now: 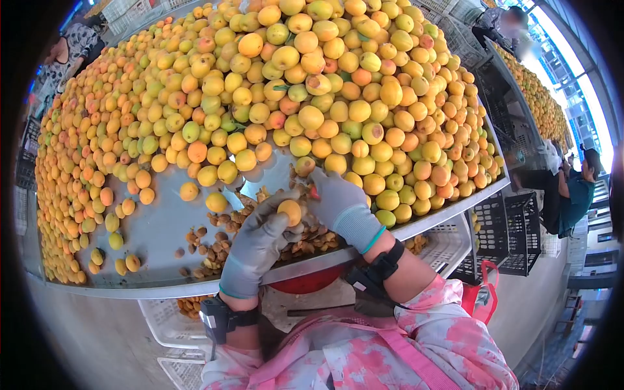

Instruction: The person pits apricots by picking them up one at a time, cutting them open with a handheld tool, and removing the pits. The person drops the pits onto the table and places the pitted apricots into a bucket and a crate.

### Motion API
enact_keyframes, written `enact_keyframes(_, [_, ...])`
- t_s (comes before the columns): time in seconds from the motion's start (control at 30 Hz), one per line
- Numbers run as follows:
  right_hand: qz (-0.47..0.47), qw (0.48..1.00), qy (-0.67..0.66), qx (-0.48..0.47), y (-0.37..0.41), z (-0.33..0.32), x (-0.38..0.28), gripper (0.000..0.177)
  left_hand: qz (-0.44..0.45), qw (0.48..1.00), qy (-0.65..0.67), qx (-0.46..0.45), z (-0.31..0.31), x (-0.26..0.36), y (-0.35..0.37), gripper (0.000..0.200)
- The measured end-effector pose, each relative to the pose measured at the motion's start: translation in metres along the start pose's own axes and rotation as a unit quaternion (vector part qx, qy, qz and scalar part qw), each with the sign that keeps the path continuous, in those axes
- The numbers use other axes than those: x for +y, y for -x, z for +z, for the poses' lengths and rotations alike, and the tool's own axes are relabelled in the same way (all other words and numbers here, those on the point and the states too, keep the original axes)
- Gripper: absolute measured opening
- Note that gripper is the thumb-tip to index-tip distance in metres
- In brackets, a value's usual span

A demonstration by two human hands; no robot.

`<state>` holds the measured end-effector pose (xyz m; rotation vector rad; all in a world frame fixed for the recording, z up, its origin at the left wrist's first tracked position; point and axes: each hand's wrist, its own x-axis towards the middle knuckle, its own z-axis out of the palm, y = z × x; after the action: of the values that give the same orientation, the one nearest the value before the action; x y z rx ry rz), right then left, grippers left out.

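My left hand [257, 237], in a grey glove, is closed around a yellow-orange apricot [290, 212]. Just to its right, my right hand [341, 201] wears a matching glove with its fingers curled in. A small red piece [314, 192] shows at those fingers, but what it belongs to is hidden. Against the right fingertips sits an apricot with a brown patch [304, 166]. Below and between the hands lies a pile of brown apricot pits and scraps [214, 250] on the metal table [159, 227]. A large heap of whole apricots [312, 84] rises behind them.
The table's raised metal rim [195, 288] runs in front of me. White crates [162, 322] stand below it, black crates [504, 227] to the right. A red bag [484, 292] is near my right side. Other people [575, 192] are at the right and far left.
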<state>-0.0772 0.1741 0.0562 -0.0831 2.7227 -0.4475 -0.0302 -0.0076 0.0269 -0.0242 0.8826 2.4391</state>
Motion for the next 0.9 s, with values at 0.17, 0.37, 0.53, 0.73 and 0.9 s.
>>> enact_keyframes(0.17, [0.009,1.0,-0.016,-0.008,-0.004,0.001,0.003,0.05,0.013,0.997,0.081,0.009,0.001,0.004,0.001,0.045])
enact_keyframes(0.37, [-0.069,0.982,-0.123,0.129,0.015,-0.006,0.029,0.05,0.027,0.981,0.186,-0.045,-0.007,0.002,0.0,0.044])
enact_keyframes(0.53, [0.0,0.977,-0.169,0.128,0.083,-0.041,0.055,0.043,0.027,0.979,0.203,-0.009,-0.002,0.002,-0.002,0.045])
enact_keyframes(0.73, [0.102,0.973,-0.127,0.161,0.159,-0.035,0.137,0.045,0.046,0.986,0.148,0.065,0.014,-0.001,-0.006,0.039])
enact_keyframes(0.9, [0.169,0.969,-0.095,0.156,0.183,-0.024,0.18,0.045,0.033,0.986,0.163,0.022,0.007,-0.008,-0.006,0.036])
